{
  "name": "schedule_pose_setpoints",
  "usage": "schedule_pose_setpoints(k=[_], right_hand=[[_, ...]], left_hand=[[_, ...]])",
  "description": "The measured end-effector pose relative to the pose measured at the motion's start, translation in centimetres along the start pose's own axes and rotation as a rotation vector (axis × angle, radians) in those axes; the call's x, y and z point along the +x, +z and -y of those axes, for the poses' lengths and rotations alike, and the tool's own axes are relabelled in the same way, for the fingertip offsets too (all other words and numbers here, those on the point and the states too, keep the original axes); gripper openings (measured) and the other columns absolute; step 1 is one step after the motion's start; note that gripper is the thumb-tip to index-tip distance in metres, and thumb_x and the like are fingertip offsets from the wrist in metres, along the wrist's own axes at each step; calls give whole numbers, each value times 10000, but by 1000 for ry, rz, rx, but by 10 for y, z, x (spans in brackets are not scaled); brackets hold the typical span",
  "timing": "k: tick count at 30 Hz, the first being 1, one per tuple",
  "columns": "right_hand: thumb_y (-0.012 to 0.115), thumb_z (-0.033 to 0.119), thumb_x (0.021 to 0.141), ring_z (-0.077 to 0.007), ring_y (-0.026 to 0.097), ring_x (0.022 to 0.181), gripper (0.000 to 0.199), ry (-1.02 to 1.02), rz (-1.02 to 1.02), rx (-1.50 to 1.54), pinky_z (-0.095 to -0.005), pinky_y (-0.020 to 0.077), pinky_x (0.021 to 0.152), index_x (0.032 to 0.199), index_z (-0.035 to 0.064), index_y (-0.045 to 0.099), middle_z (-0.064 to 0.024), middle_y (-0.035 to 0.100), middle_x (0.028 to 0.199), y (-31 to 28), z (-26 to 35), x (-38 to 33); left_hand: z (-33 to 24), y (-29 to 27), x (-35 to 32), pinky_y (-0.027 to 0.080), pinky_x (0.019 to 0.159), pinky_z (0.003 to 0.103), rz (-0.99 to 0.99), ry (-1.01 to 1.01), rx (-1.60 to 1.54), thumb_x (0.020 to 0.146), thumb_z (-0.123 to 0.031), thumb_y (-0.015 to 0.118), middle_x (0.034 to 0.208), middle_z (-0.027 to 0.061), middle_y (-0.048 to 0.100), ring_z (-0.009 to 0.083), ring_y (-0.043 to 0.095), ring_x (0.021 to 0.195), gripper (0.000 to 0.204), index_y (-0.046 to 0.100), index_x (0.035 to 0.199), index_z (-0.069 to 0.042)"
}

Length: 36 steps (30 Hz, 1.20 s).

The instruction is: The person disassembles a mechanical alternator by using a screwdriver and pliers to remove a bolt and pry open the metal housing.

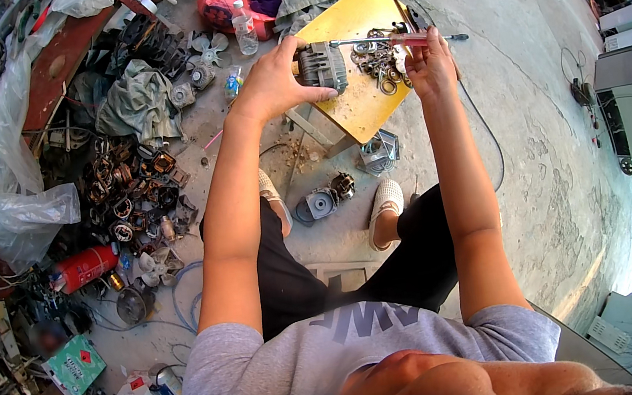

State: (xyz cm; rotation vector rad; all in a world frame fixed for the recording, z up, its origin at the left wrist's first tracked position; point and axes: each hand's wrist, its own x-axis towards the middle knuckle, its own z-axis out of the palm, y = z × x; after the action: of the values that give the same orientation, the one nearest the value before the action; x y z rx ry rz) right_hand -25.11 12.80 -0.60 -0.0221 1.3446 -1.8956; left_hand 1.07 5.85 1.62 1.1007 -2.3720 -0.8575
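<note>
1. Before twelve o'clock: left hand (273, 82), thumb and fingers spread around a grey motor (323, 68).
2. Twelve: the motor, by the yellow table's (362, 114) left edge.
3. One o'clock: screwdriver (405, 39), pointing at the motor.
4. Nearing two: right hand (433, 68), fingers pinching the screwdriver's handle.

The light is bright, like daylight, and strongest at the lower right rim, where glare makes it white. The heap (116, 177) on the left is dimmer. The screwdriver (409, 40) looks rather sharp; straight edges bend, and corners are black.
</note>
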Motion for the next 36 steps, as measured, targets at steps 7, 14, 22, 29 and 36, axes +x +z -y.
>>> schedule_pose_setpoints(k=[7, 14, 22, 29, 36], right_hand=[[545, 290, 1028, -123, 596, 991, 237, -15, 146, 112, -342, 436, 858, 1243, 191, 560, 19, 637, 1059, -28, -16, 36], [535, 208, 1032, -138, 598, 1001, 215, -4, 28, 55, -319, 484, 829, 1240, 156, 549, -30, 637, 1067, -9, -7, 14], [529, 226, 1034, -141, 608, 997, 291, -12, 93, 48, -301, 462, 829, 1322, 190, 504, -18, 626, 1133, -16, -13, 19], [481, 240, 1053, -159, 594, 1055, 322, -66, 133, 92, -382, 443, 905, 1374, 212, 482, -23, 612, 1188, -20, -11, 26], [507, 239, 1045, -150, 589, 1005, 313, -18, 91, 111, -324, 453, 873, 1354, 189, 498, -45, 610, 1138, -13, -8, 18]], left_hand=[[-5, 1, 3, 503, 945, 410, 19, 2, -26, 604, -452, 911, 1195, 187, 649, 336, 638, 1122, 840, 500, 1227, -67], [-1, 0, 1, 504, 937, 409, 12, -2, -4, 599, -460, 906, 1192, 182, 649, 335, 638, 1113, 845, 499, 1230, -71], [-2, 0, 2, 502, 945, 408, 21, -11, -21, 604, -440, 914, 1195, 185, 651, 333, 638, 1124, 834, 498, 1222, -65], [-2, 1, 3, 502, 943, 410, 16, 9, -25, 597, -457, 909, 1198, 185, 648, 336, 636, 1120, 853, 500, 1234, -61], [0, 0, 2, 494, 956, 402, 16, 5, -31, 598, -430, 918, 1185, 191, 650, 335, 633, 1120, 830, 519, 1218, -49]])
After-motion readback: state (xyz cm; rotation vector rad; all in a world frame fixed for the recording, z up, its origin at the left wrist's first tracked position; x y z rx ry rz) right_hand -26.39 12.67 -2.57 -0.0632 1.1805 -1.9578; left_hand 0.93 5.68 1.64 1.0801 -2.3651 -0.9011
